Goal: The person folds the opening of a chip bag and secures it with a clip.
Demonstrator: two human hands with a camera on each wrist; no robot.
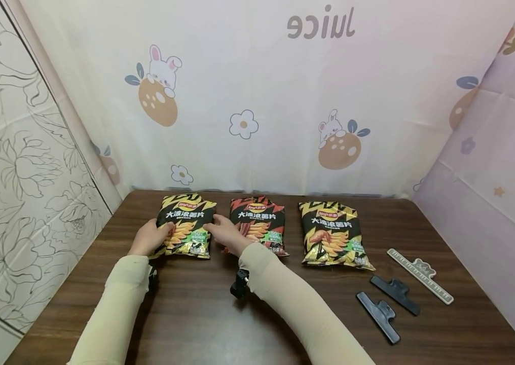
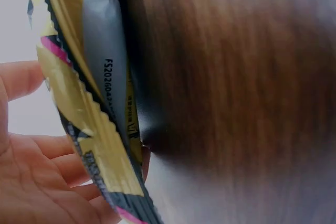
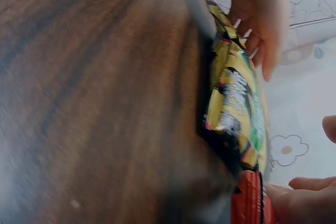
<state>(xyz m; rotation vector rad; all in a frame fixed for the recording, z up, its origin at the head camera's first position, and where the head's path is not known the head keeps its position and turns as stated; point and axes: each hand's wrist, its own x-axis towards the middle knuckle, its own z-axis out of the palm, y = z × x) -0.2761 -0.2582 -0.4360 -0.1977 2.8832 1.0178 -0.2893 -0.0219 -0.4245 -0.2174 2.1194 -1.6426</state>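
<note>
At the left of the table lies a black-and-yellow bag of potato chips point(image 1: 187, 218), flat with its printed front up. My left hand point(image 1: 150, 236) grips its left edge, thumb on the front. In the left wrist view, the fingers of the left hand point(image 2: 52, 177) reach behind and under the bag point(image 2: 100, 145). My right hand point(image 1: 227, 233) is at the bag's right edge. The right wrist view shows the right hand point(image 3: 307, 200) with its thumb spread from the fingers, beside a red bag corner point(image 3: 247, 200). Whether its fingertips touch the yellow bag is hidden.
A black-and-red chip bag point(image 1: 257, 218) lies behind my right forearm, and another black-and-yellow bag point(image 1: 332, 235) is farther right. A pale ruler-like clip point(image 1: 419, 274) and two dark bag clips point(image 1: 395, 293) point(image 1: 379, 317) lie on the right. A patterned curtain point(image 1: 248, 152) backs the wooden table point(image 1: 203, 309).
</note>
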